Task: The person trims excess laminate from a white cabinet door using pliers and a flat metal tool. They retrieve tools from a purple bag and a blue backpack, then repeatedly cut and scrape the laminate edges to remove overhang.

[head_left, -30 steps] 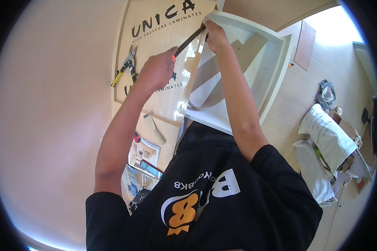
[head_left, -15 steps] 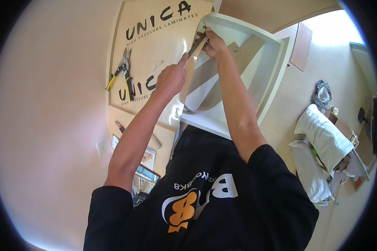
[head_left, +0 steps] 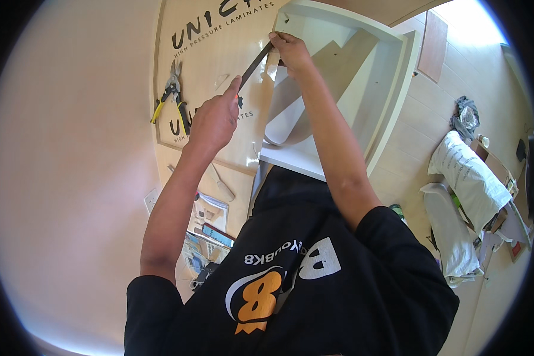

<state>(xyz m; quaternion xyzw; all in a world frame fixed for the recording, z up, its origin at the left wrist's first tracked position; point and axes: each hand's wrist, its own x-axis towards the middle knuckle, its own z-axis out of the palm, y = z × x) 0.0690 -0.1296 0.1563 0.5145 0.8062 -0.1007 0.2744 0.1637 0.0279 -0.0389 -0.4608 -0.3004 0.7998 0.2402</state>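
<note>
My left hand (head_left: 215,121) is closed round the handle of a long dark flat file (head_left: 256,67), its index finger stretched along the tool. A bit of orange shows at the handle. The fingers of my right hand (head_left: 292,53) pinch the file's far end, beside the edge of a wood-toned laminate sheet (head_left: 219,65) with dark lettering. Between my hands the file slants across the sheet near that edge. Yellow-handled tin snips (head_left: 173,98) rest on the sheet, left of my left hand.
An open white cabinet box (head_left: 391,101) with pale boards inside stands right of the sheet. A wooden-handled tool (head_left: 222,184) and a phone (head_left: 218,235) lie below it. White sacks (head_left: 469,172) and scraps sit on the floor at right. A wall (head_left: 71,148) rises at left.
Both hands and the file have moved left and toward me across the sheet. More of the sheet's edge shows beyond my right hand. The view has shifted slightly.
</note>
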